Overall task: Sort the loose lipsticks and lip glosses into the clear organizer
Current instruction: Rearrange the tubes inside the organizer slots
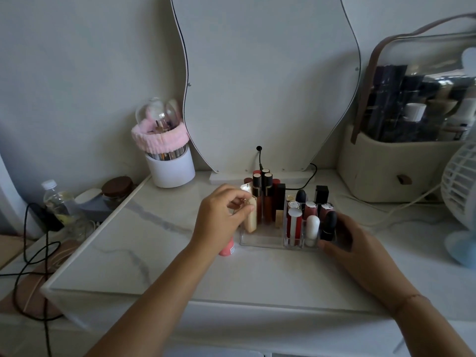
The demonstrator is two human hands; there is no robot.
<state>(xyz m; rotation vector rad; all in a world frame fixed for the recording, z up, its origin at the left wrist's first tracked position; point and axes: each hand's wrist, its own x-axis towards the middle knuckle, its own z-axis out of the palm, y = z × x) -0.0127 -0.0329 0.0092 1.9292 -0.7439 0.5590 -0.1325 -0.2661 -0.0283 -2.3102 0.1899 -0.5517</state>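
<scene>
The clear organizer (260, 240) stands on the marble tabletop and holds several upright lipsticks and lip glosses. My left hand (221, 217) pinches a beige lip gloss tube (251, 219) at its top, the tube tilted in the organizer's left compartment. A pink tube (227, 248) lies on the table under my left wrist, partly hidden. My right hand (353, 243) holds the organizer's right front corner, fingers curled round it beside a black lipstick (329, 225) and a white one (312, 226).
A white brush holder (171, 168) with a pink band stands back left, a wavy mirror (270, 81) behind the organizer. A beige cosmetics case (386, 171) and a white fan (461, 197) are at the right. Cables and a bottle (55, 199) lie off the left edge.
</scene>
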